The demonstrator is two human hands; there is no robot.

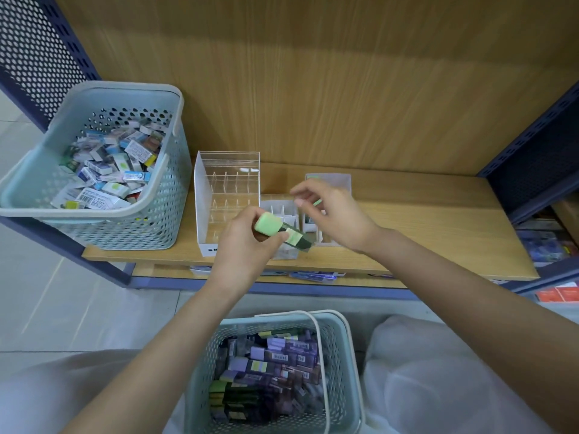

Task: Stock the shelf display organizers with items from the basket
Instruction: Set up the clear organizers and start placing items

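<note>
My left hand [247, 242] grips a green-capped marker-like item [282, 231] above the front of the shelf. My right hand [329, 211] hovers just right of it over a small white divided organizer [282, 211], fingers loosely curled, with a thin green piece [317, 202] showing at the fingertips. A tall clear acrylic organizer [227, 195] with several compartments stands to the left. Between my knees sits a pale blue basket [341, 364] full of purple and green items. Another small clear organizer [329, 183] stands behind my right hand.
A second pale blue basket [156, 220] with many small boxes sits at the shelf's left end. The wooden shelf [438, 233] runs right to a dark perforated side panel [539, 158]. Lower shelves hold packaged goods [545, 245].
</note>
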